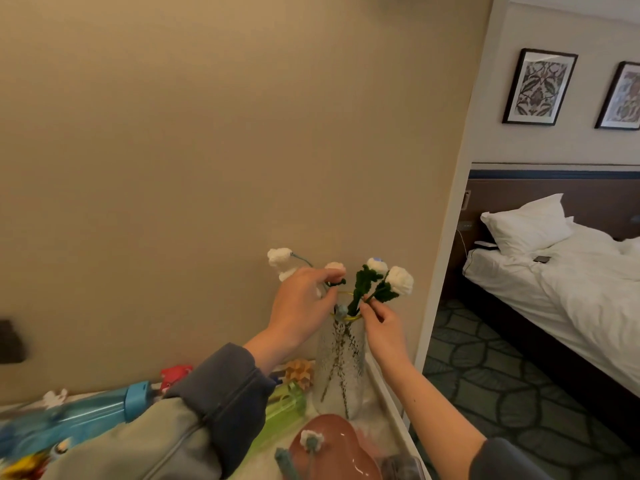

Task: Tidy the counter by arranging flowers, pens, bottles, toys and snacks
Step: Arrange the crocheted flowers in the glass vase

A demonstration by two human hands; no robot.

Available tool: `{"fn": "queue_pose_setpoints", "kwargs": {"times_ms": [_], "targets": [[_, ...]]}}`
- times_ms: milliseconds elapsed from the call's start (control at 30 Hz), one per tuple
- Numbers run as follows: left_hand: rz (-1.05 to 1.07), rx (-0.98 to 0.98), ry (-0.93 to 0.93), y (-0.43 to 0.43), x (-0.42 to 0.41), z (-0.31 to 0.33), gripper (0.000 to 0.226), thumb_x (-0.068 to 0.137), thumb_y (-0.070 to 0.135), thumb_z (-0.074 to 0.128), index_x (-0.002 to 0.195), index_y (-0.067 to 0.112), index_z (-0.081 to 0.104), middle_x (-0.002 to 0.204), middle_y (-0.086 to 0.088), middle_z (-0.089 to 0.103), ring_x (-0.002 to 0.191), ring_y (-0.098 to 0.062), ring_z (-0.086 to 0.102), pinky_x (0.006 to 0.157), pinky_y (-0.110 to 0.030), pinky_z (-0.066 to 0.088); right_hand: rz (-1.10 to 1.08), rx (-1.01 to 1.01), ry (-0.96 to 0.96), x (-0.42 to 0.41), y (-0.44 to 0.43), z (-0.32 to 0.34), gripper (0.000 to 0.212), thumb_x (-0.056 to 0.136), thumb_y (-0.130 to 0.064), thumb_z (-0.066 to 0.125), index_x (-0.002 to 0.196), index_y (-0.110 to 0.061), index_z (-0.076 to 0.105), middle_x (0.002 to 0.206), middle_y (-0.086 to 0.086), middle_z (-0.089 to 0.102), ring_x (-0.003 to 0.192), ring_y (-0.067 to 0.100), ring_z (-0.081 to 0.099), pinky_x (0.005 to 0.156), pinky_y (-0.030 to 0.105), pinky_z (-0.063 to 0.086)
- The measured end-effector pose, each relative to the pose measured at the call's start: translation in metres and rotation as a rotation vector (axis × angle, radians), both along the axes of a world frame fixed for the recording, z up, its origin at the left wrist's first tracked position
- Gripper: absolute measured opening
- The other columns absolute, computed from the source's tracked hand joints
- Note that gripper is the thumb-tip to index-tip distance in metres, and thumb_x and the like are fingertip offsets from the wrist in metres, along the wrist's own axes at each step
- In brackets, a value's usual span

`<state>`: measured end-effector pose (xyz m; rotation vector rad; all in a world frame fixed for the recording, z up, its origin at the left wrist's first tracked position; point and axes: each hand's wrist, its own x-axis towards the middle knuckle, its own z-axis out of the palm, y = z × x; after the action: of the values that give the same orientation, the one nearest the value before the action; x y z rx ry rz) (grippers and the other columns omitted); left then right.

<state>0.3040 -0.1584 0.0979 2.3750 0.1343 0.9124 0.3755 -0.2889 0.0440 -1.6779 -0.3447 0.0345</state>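
My right hand (381,323) pinches a fluffy white flower (400,279) by its green stem, just above the glass vase (341,368); my left hand (301,299) pinches a second white flower (335,267) beside it.

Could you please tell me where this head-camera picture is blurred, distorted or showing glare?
Head view: the blue bottle and the bottom-left corner are smeared with blur; the wall edge leans and bows from the wide-angle lens; a glare streak sits on the brown dish; the white flowers look sharper under soft, even light.
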Motion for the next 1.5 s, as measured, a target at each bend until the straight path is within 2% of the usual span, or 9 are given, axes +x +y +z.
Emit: {"fn": "queue_pose_setpoints", "kwargs": {"times_ms": [167,333,467,600,800,967,1267,1400,1500], "targets": [[-0.071,-0.102,-0.037,0.002,-0.025,-0.011,0.028,0.089,0.017,0.057,0.111,0.03,0.069,0.106,0.016,0.068,0.104,-0.003,0.058,0.091,-0.024,0.045,0.017,-0.038,0.032,-0.019,-0.005,-0.003,0.04,0.101,-0.028,0.046,0.139,-0.015,0.053,0.132,-0.005,0.058,0.12,0.014,0.053,0.093,0.027,0.041],[-0.101,-0.417,-0.006,0.002,-0.058,-0.027,0.028,0.089,0.005,0.057,0.097,0.029,0.068,0.094,0.01,0.071,0.089,-0.006,0.064,0.079,-0.02,0.05,0.007,-0.066,0.084,-0.046,-0.009,-0.017,0.051,0.102,-0.029,0.046,0.148,-0.011,0.037,0.148,0.002,0.044,0.136,0.02,0.041,0.104,0.027,0.031],[-0.073,-0.634,0.166,0.003,-0.082,-0.05,0.023,0.092,0.001,0.053,0.104,0.016,0.066,0.09,0.0,0.07,0.076,-0.005,0.063,0.064,-0.012,0.048,-0.034,-0.031,0.133,-0.072,-0.009,-0.034,0.027,0.098,-0.022,0.05,0.124,-0.016,0.054,0.118,0.005,0.06,0.107,0.022,0.058,0.096,0.043,0.05],[-0.048,-0.67,0.448,0.0,-0.105,-0.084,0.014,0.09,0.005,0.057,0.102,0.013,0.062,0.087,-0.004,0.067,0.067,-0.007,0.061,0.053,-0.013,0.045,0.108,-0.174,0.263,-0.093,-0.008,-0.064,0.015,0.094,-0.016,0.055,0.109,-0.013,0.055,0.103,0.006,0.059,0.089,0.022,0.059,0.067,0.036,0.052],[-0.014,-0.536,0.84,-0.01,-0.126,-0.127,0.012,0.086,0.016,0.063,0.078,0.02,0.056,0.076,-0.002,0.059,0.073,-0.016,0.057,0.056,-0.024,0.044,0.293,-0.444,0.466,-0.119,-0.013,-0.095,0.015,0.095,-0.029,0.058,0.098,-0.014,0.06,0.081,0.01,0.06,0.066,0.021,0.06,0.045,0.026,0.046],[-0.038,-0.344,1.131,-0.02,-0.138,-0.148,0.011,0.081,0.026,0.067,0.087,0.017,0.067,0.078,-0.001,0.062,0.071,-0.016,0.061,0.058,-0.024,0.05,0.342,-0.455,0.577,-0.134,-0.016,-0.105,0.017,0.098,-0.016,0.048,0.085,-0.008,0.055,0.061,0.008,0.056,0.037,0.014,0.052,0.035,0.022,0.04],[-0.027,-0.457,1.137,-0.026,-0.142,-0.159,0.008,0.082,0.016,0.07,0.086,0.019,0.063,0.073,0.0,0.065,0.062,-0.01,0.063,0.062,-0.023,0.054,0.354,-0.308,0.688,-0.137,-0.008,-0.115,0.021,0.096,-0.013,0.05,0.112,-0.004,0.061,0.063,0.012,0.062,0.039,0.013,0.055,0.033,0.018,0.04],[-0.048,-0.532,1.066,-0.025,-0.143,-0.141,0.012,0.085,0.012,0.066,0.086,0.02,0.056,0.08,-0.003,0.069,0.058,-0.006,0.063,0.048,-0.014,0.047,0.324,-0.212,0.763,-0.134,-0.005,-0.105,0.013,0.094,-0.012,0.054,0.093,-0.014,0.067,0.054,0.004,0.058,0.042,0.013,0.049,0.043,0.022,0.046],[-0.074,-0.574,0.981,-0.023,-0.141,-0.121,0.008,0.086,0.014,0.064,0.084,0.018,0.058,0.083,-0.004,0.071,0.064,-0.008,0.064,0.053,-0.016,0.046,0.327,-0.046,0.745,-0.128,0.0,-0.093,0.017,0.094,-0.011,0.055,0.105,-0.01,0.067,0.068,0.004,0.06,0.051,0.011,0.051,0.043,0.021,0.044]]}}
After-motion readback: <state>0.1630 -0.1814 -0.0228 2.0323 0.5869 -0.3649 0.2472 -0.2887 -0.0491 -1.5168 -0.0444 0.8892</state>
